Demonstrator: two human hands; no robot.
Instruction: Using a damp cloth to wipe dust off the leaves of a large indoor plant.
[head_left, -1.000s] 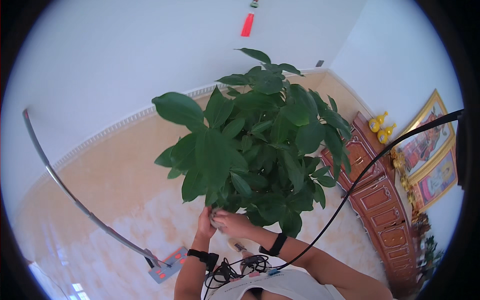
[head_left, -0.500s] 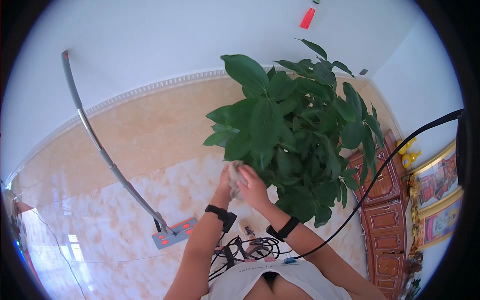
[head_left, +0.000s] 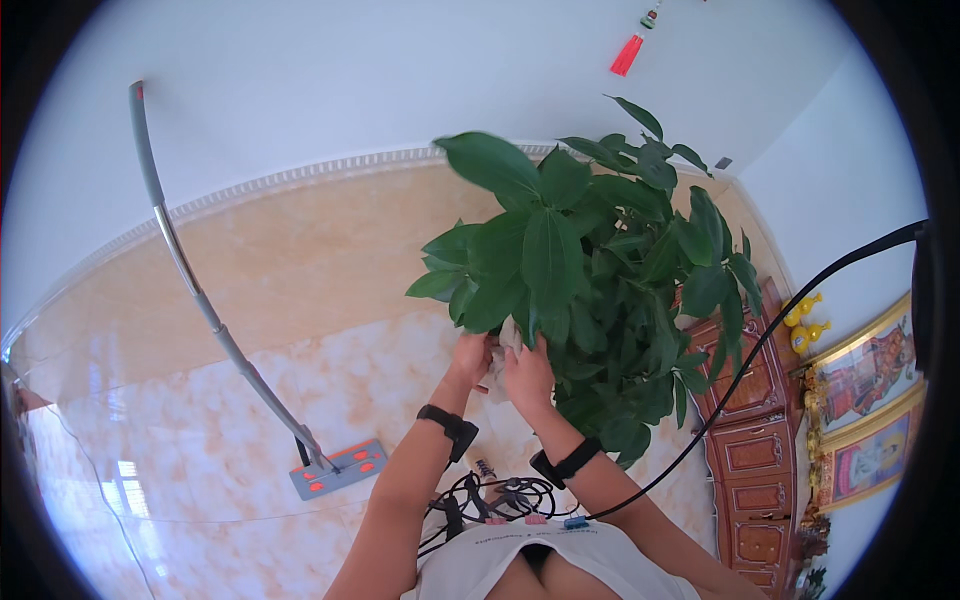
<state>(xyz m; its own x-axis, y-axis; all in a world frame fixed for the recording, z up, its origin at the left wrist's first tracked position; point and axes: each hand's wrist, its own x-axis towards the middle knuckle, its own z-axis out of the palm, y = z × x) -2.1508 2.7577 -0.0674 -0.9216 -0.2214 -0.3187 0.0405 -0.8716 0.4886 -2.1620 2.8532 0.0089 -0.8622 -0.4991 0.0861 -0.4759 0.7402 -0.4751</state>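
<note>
A large green potted plant (head_left: 600, 270) with broad glossy leaves fills the middle and right of the view; its pot is hidden. Under its lower left leaves, my left hand (head_left: 471, 359) and my right hand (head_left: 530, 378) come close together. Between them is a crumpled beige cloth (head_left: 497, 376), and the fingers of both hands are closed on it. The right thumb lies against the tip of a hanging leaf (head_left: 525, 318). Leaves cover part of the fingertips, so their exact grip is hidden.
A flat mop (head_left: 345, 470) rests on the marbled floor to the left, its grey handle leaning on the wall. A carved wooden cabinet (head_left: 760, 460) and framed pictures (head_left: 865, 370) stand right. A black cable (head_left: 745, 375) crosses near my right arm; coiled cables (head_left: 500, 497) hang at my waist.
Both hands have moved slightly away from me with the cloth, in among the lower leaves. The leaves there have shifted, and the view has tilted a little.
</note>
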